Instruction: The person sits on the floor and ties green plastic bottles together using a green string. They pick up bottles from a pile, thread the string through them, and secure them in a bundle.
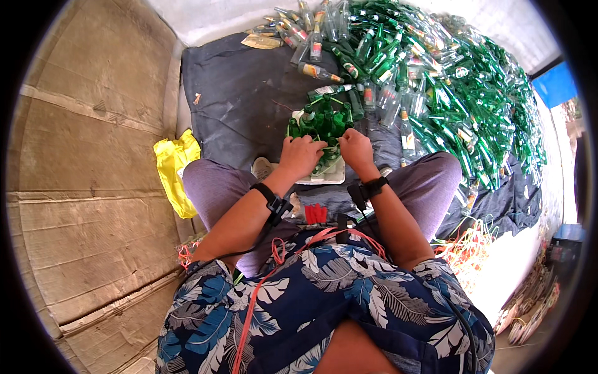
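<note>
A cluster of upright green glass bottles (322,121) stands on a white tray (330,177) between my knees. My left hand (300,156) is closed over the near bottles on the left side of the cluster. Beside it, my right hand (355,148) grips the bottles on the right side. Both wrists wear black bands. What lies under my fingers is hidden.
A large heap of green and clear glass bottles (436,81) covers the dark sheet (237,93) ahead and to the right. A yellow bag (176,168) lies by my left knee. Flattened cardboard (87,174) is on the left. Orange cords (464,246) lie at right.
</note>
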`<act>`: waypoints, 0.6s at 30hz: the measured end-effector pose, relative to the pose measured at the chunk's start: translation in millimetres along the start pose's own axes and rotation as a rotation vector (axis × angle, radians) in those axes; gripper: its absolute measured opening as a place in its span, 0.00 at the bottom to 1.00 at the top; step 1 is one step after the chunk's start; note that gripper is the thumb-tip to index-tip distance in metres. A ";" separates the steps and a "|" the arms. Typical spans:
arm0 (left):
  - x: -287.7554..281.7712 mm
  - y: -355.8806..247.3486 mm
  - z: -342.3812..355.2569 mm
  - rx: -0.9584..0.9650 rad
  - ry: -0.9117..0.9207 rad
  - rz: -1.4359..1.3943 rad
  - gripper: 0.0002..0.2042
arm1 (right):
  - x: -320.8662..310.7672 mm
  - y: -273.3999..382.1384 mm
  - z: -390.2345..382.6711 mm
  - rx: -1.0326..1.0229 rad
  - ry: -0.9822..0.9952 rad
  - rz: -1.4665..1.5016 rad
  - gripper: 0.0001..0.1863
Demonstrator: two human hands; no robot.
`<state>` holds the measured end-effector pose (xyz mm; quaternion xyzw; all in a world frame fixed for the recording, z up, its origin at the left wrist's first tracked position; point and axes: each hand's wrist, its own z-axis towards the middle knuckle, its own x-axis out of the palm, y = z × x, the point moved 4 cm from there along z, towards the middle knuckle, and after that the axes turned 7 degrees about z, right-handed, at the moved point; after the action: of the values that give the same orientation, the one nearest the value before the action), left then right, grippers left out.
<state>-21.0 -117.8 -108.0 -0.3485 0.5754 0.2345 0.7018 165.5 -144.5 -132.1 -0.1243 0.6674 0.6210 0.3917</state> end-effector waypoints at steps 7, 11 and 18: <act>-5.9 -1.6 1.8 -0.001 0.019 -0.011 0.12 | 9.7 -29.8 6.0 0.134 0.054 0.140 0.11; -6.7 -1.0 1.7 -0.007 0.048 -0.018 0.13 | 17.1 -38.3 6.6 0.200 0.085 0.192 0.13; -5.7 -2.9 2.7 -0.018 0.041 -0.017 0.13 | 30.7 -51.2 7.0 0.273 0.082 0.207 0.14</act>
<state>-18.5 -117.2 -101.6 -0.3645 0.5843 0.2268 0.6887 181.2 -138.3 -189.8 -0.0257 0.7702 0.5560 0.3114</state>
